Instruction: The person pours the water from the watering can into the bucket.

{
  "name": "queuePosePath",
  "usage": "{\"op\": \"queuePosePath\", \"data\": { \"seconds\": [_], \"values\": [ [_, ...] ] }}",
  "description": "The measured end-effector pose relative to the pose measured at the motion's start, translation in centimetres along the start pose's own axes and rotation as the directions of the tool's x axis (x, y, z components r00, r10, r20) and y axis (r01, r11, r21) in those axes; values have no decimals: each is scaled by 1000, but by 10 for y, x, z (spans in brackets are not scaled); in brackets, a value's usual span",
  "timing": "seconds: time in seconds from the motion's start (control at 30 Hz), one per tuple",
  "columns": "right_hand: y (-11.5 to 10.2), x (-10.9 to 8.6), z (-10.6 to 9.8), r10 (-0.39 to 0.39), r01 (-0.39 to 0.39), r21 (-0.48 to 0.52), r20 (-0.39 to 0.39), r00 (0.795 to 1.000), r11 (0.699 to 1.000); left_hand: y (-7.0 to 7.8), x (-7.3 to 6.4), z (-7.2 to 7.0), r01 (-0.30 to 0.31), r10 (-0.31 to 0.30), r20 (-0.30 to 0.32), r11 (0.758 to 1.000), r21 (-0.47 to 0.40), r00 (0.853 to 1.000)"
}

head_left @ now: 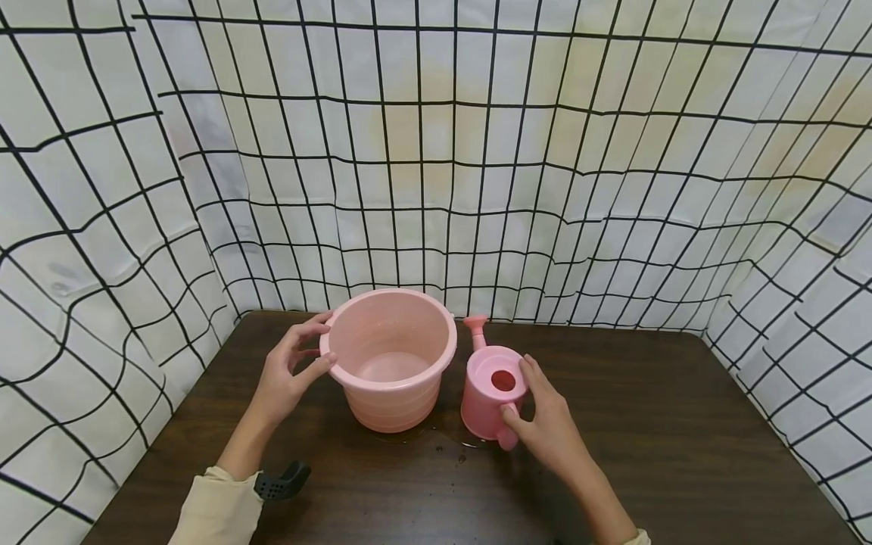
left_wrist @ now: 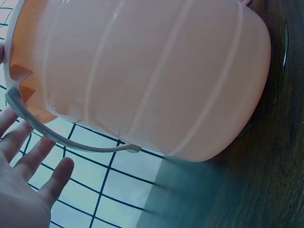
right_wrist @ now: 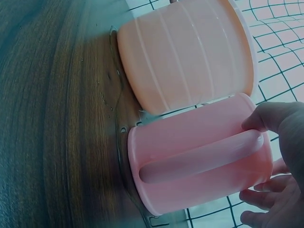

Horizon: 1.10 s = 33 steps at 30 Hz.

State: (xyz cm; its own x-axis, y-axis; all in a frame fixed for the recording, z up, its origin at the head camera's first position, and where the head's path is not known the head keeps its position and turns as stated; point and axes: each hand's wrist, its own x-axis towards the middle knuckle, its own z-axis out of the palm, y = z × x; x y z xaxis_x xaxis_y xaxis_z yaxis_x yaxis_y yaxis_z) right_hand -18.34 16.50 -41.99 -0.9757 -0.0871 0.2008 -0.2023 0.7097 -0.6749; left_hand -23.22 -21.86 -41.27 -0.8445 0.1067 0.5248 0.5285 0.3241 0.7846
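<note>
A pale pink bucket (head_left: 391, 405) stands upright on the brown table, with a grey curved handle (left_wrist: 71, 144) hanging at its side in the left wrist view. My left hand (head_left: 286, 371) touches the bucket's rim at the left, thumb on the near side and spread fingers farther back. Right of the bucket is a pink watering can (head_left: 480, 401), upright, its sprinkler spout (head_left: 477, 329) pointing away. My right hand (head_left: 548, 420) holds the can near its top, the thumb on the upper end of the can's handle (right_wrist: 202, 156) and the fingers around the far side.
Small puddles and water drops (head_left: 463, 458) lie on the dark wooden table (head_left: 654, 424) around both bases. White cloth walls (head_left: 531, 189) with a black grid enclose the table at the back and sides. A black band (head_left: 282, 482) is on the left wrist.
</note>
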Motion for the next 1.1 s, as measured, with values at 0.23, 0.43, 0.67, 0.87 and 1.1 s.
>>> {"op": "queuePosePath", "data": {
  "seconds": [0.23, 0.43, 0.67, 0.87, 1.1],
  "values": [
    [2, 2, -2, -1, 1, -3, -5, 1000, 1000, -1, -1, 0, 15, -15, -1, 1000, 6, 1000],
    [4, 2, -4, 3, -3, -9, 2, 1000, 1000, 0, -1, 0, 27, -27, -2, 1000, 3, 1000],
    [7, 2, -6, -9, 9, -11, 2, 1000, 1000, 1, -2, 0, 23, -23, 2, 1000, -13, 1000],
    [10, 1, -7, -18, 17, -10, -9, 1000, 1000, 0, -2, 2, 15, -16, -15, 999, -46, 1000],
    [11, 0, -5, 31, -31, 7, -22, 999, 999, 0, -3, 3, 47, -48, -19, 997, -65, 999]
  ]
}}
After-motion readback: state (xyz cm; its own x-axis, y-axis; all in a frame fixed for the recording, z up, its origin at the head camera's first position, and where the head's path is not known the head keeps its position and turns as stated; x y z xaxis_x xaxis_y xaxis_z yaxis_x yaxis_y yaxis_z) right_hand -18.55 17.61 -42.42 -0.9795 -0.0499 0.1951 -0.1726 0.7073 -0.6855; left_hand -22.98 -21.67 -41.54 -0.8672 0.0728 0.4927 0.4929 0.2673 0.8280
